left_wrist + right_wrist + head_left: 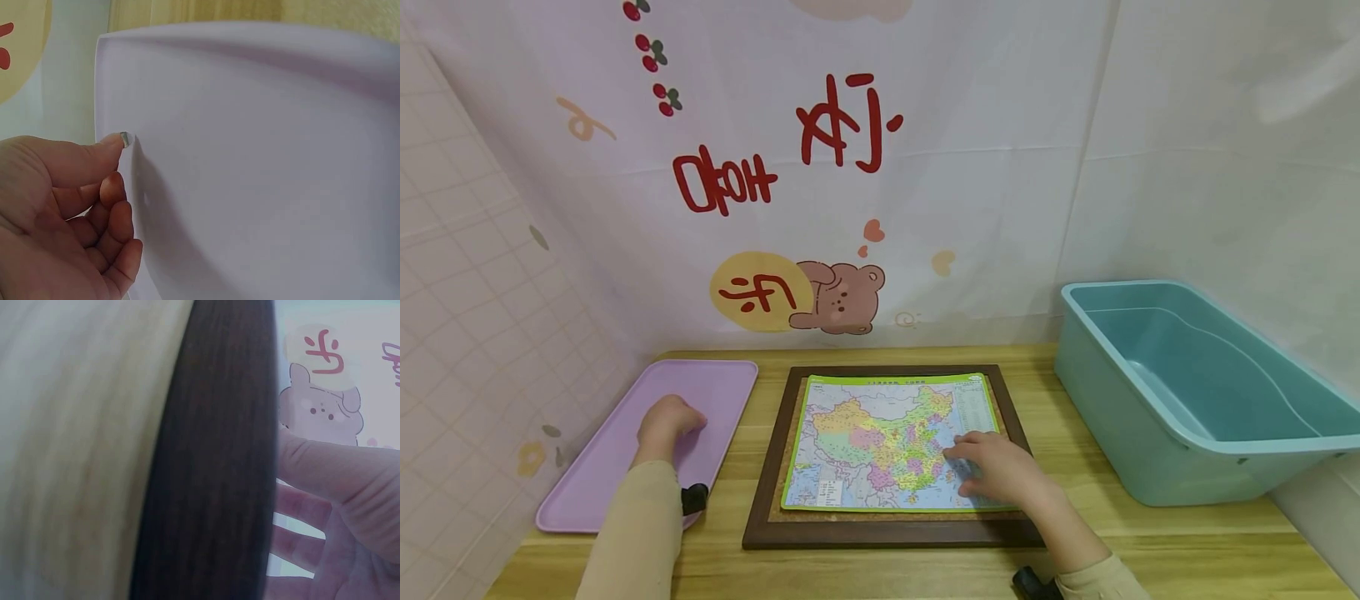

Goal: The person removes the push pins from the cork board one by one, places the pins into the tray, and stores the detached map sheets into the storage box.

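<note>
My left hand (668, 421) is over the lilac tray (722, 392). In the left wrist view, its thumb and forefinger pinch a small clear-and-grey piece (125, 139), too small to name surely; the other fingers curl loosely. A colourful map sheet (865, 425) with a green border lies on a cork board with a dark wooden frame (767, 492). On the map's right side, my right hand (1000, 471) rests with fingers extended and somewhat apart. The frame's dark edge (209, 456) hides its fingertips in the right wrist view.
A large teal bin (1150, 425) stands at the right on the wood-grain table (865, 575). Behind the board hangs a white printed cloth (985, 208) with a bear and red characters. A grid-patterned cloth (467, 333) borders the tray's left side.
</note>
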Demonstrator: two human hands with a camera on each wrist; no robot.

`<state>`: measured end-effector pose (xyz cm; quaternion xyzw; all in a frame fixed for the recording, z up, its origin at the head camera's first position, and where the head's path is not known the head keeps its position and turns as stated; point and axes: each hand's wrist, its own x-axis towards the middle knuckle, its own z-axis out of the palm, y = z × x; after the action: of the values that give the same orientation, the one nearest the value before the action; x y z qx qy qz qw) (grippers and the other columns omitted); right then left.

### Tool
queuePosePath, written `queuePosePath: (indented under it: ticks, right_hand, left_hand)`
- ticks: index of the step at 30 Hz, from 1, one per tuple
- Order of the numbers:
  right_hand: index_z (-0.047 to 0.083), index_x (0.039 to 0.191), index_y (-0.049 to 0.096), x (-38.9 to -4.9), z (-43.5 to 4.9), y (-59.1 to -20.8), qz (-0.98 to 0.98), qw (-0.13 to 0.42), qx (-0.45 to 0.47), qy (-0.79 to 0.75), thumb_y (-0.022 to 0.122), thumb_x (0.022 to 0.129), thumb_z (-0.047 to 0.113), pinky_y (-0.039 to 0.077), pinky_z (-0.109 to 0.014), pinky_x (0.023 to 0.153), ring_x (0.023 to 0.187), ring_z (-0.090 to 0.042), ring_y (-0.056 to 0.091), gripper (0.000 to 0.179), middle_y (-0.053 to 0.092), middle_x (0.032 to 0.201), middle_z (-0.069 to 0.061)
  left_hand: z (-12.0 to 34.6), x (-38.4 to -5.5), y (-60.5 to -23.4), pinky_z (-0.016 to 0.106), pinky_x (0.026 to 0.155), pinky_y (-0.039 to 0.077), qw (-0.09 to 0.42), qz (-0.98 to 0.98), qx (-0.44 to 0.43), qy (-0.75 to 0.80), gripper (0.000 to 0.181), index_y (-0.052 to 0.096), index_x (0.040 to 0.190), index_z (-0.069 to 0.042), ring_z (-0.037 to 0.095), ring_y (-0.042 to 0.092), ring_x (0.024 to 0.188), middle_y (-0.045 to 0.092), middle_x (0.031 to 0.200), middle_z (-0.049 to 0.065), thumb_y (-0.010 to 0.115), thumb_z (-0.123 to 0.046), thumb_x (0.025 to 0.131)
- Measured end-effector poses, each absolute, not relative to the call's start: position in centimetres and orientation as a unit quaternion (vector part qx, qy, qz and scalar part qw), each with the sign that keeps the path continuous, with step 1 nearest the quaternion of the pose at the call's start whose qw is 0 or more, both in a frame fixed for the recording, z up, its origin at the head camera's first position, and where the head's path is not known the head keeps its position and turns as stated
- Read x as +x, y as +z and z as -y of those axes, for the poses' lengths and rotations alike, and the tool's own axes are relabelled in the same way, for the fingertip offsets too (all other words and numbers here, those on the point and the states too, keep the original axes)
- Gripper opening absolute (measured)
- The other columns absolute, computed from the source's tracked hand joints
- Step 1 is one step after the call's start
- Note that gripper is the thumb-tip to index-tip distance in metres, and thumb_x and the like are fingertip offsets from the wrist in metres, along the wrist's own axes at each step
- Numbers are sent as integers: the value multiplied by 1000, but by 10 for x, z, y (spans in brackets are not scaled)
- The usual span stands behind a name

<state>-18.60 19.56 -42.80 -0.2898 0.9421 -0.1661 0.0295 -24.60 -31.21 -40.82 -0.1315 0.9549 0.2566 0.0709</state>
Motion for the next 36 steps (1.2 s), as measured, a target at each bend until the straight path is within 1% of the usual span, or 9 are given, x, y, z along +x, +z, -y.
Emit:
queuePosePath:
  ticks: [3,7,9,12,15,21,26,29,36]
  right_hand:
    - [9,123,70,-186,-195,-428,-943,29,-289,-164,86,75,20,49,-57,92,119,-43,55,52,60,131,-18]
    - [9,123,70,-185,-195,-427,-943,30,-287,-164,86,75,20,49,-57,92,119,-44,55,52,60,131,-18]
    - [9,124,70,-185,-195,-427,-944,30,-286,-163,86,75,21,49,-57,92,119,-44,55,53,60,131,-18]
    - [9,124,70,-185,-195,-428,-944,31,-286,-162,86,75,21,49,-57,92,119,-44,55,53,60,132,-18]
    - [9,124,70,-186,-195,-428,-944,30,-287,-159,86,75,22,49,-57,92,118,-44,55,53,60,132,-18]
    - [11,124,70,-187,-196,-428,-944,30,-290,-158,86,75,24,50,-56,91,118,-43,56,53,60,131,-17]
    - [11,125,70,-187,-197,-428,-945,31,-287,-156,85,76,25,49,-57,92,119,-43,55,53,60,132,-16]
    - [11,124,70,-187,-197,-428,-944,29,-289,-154,85,76,25,49,-57,92,119,-43,55,53,60,133,-16]
    - [11,124,70,-187,-199,-429,-942,21,-300,-151,83,79,27,48,-56,94,121,-41,55,50,60,133,-15]
  left_hand:
    - [312,-247,-407,56,79,49,67,-953,-130,264,33,63,93,12,42,56,91,60,96,29,67,-19,81]
    - [313,-247,-407,48,70,49,60,-951,-123,279,32,64,96,11,34,57,79,60,83,19,65,-18,83]
    - [313,-248,-406,45,67,48,53,-951,-116,281,33,63,98,11,32,57,77,60,83,18,64,-18,85]
    - [312,-249,-405,43,68,47,38,-956,-98,275,32,63,100,10,32,58,79,62,87,19,63,-20,88]
    - [311,-250,-405,43,71,46,21,-961,-76,267,30,64,98,9,33,57,83,63,91,20,63,-20,90]
    - [306,-249,-402,46,75,46,-7,-962,-43,269,30,63,94,9,35,58,84,63,90,21,64,-20,91]
    - [297,-245,-398,47,75,47,-17,-960,-29,276,30,63,96,11,34,59,83,64,90,22,64,-19,92]
    - [291,-242,-395,49,77,48,-16,-960,-23,279,32,63,99,13,35,60,84,65,93,24,64,-19,93]
    - [283,-240,-393,55,87,47,-7,-959,-13,283,47,58,116,17,44,59,99,62,109,32,62,-25,96]
